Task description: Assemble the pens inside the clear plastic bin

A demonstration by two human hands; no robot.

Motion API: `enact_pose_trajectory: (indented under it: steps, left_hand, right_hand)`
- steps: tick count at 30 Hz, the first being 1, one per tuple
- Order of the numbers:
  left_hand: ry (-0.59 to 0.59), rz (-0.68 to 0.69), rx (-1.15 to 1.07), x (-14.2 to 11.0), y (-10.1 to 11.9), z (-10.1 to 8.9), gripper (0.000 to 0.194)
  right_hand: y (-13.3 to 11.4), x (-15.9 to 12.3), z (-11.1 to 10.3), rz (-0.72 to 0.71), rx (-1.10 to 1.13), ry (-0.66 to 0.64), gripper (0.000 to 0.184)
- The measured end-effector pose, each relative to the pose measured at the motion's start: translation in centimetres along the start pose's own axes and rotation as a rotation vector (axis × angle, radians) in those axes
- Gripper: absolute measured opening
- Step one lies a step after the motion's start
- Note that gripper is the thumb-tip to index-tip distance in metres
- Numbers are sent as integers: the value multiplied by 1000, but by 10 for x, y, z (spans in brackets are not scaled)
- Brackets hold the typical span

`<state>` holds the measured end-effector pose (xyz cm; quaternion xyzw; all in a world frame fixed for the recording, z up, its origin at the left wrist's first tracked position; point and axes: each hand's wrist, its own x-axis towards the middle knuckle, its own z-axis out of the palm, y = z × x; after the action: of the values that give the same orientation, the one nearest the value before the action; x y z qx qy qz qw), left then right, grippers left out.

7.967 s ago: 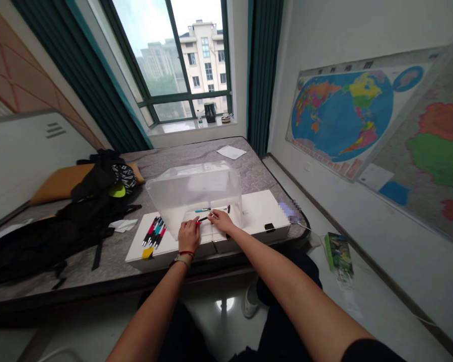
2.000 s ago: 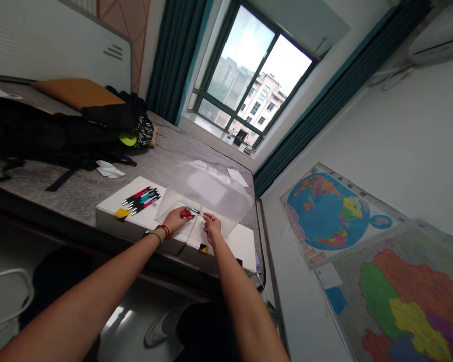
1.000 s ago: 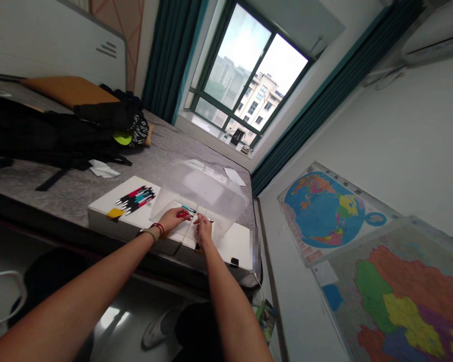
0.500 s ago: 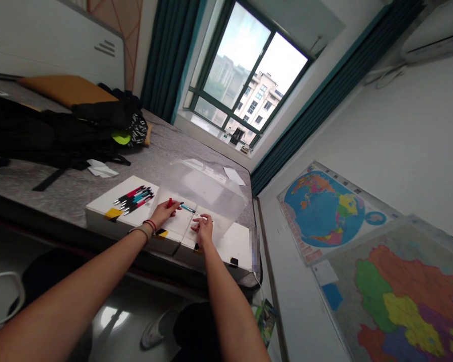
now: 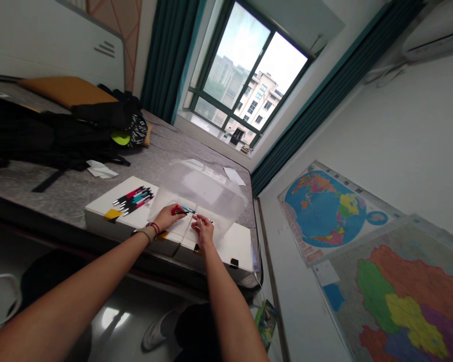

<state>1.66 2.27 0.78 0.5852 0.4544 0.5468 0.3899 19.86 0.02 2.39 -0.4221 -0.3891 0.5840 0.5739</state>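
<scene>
- Red and black are showing on the pen barrel (image 5: 178,211), a slim glossy piece whose dark end is pointing rightward; its finer details are blurring at this size.
- That pen barrel is sitting in the left hand (image 5: 167,217), whose thumb and fingers are closing around the red part, just inside the mouth of the clear bin.
- Beside it, the right hand (image 5: 204,230) is holding thumb and forefinger nearly together, the other fingers curling loosely; whether something thin is resting between the tips, I cannot tell.
- Just beyond the fingertips, a teal pen (image 5: 189,209) is lying aslant in the clear plastic bin (image 5: 207,183).
- This bin is resting on its side, its open mouth facing the person, its frosty walls letting the surface behind show through.
- Two white boxes are supporting it: the left box (image 5: 104,202) is also carrying a cluster of pens (image 5: 134,200) in red, teal and black with silvery tips, while the right box (image 5: 237,241) is extending past the bin.
- Beneath everything, a grey marbled mattress (image 5: 164,143) is stretching back, bearing a black backpack (image 5: 38,133) at the left.
</scene>
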Motion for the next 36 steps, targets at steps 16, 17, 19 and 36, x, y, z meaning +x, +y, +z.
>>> enact_pose_trajectory:
  steps: [16, 17, 19, 36]
  left_hand:
    - [-103, 12, 179, -5, 3, 5, 32]
    - [-105, 13, 184, -5, 3, 5, 31]
    - [-111, 15, 191, -5, 4, 5, 31]
    - [-212, 46, 170, -5, 7, 4, 34]
  right_hand:
    - [0, 1, -4, -34, 78, 81, 31]
    - [0, 1, -4, -29, 76, 77, 31]
    - [-1, 1, -3, -20, 60, 64, 31]
    - [14, 10, -1, -78, -374, -152, 40]
